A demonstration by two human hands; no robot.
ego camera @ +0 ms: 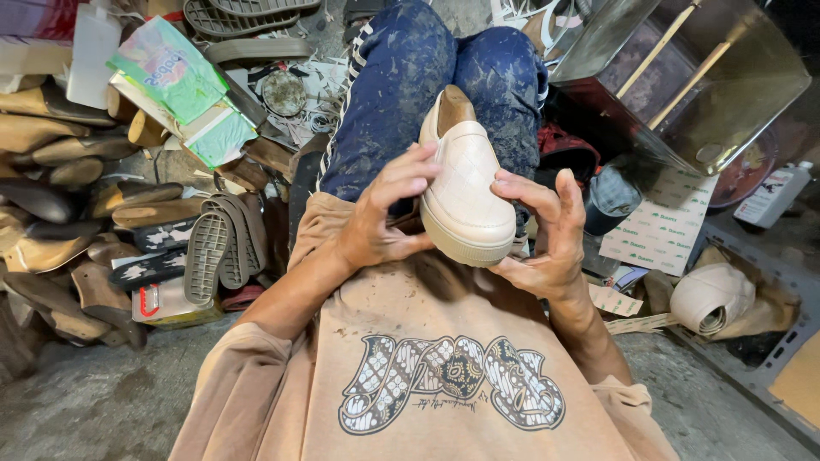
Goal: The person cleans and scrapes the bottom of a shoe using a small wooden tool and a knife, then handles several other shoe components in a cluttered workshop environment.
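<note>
Cradling a cream slip-on shoe (465, 183): left hand (384, 213) and right hand (547, 239), each grip curled loosely around its sides.

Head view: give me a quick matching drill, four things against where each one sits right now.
Things:
1. cream slip-on shoe
2. grey ridged soles
3. green-and-white packet
4. cream rolled material

Places:
A. far upper left, on the pile
B. between the left hand and right hand, over the lap
C. lower right, on the floor
D. left, beside the knee

Pairs: 1-B, 2-D, 3-A, 4-C
</note>
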